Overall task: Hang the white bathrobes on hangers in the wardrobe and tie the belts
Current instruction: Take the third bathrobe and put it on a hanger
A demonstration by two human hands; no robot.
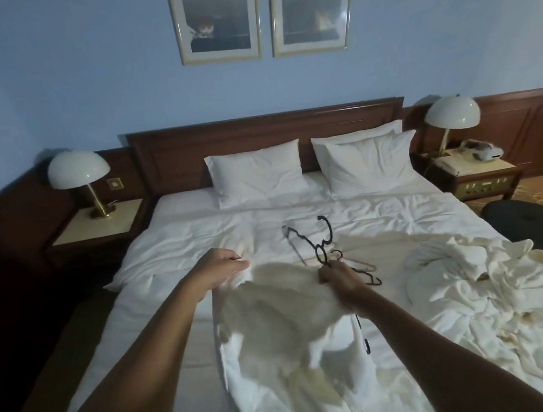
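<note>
White cloth is bunched in my right hand (338,281) and pinched in my left hand (222,264), so I hold a bathrobe (277,312) up over the bed (197,229). I think I am fitting it onto a hanger (363,335) that pokes out under my right wrist. Next I need to slide the shoulders on, then carry it to the wardrobe, which I can't see.

Soft matt cloth bathrobe (277,312), thin black hangers (320,244) — glossy dark wood headboard (264,137), brass-look lamp stems.

Dim room: blue wall (73,76), two framed pictures (215,16), dark wooden headboard (265,130), domed lamps (78,169) on both nightstands (93,226).
</note>
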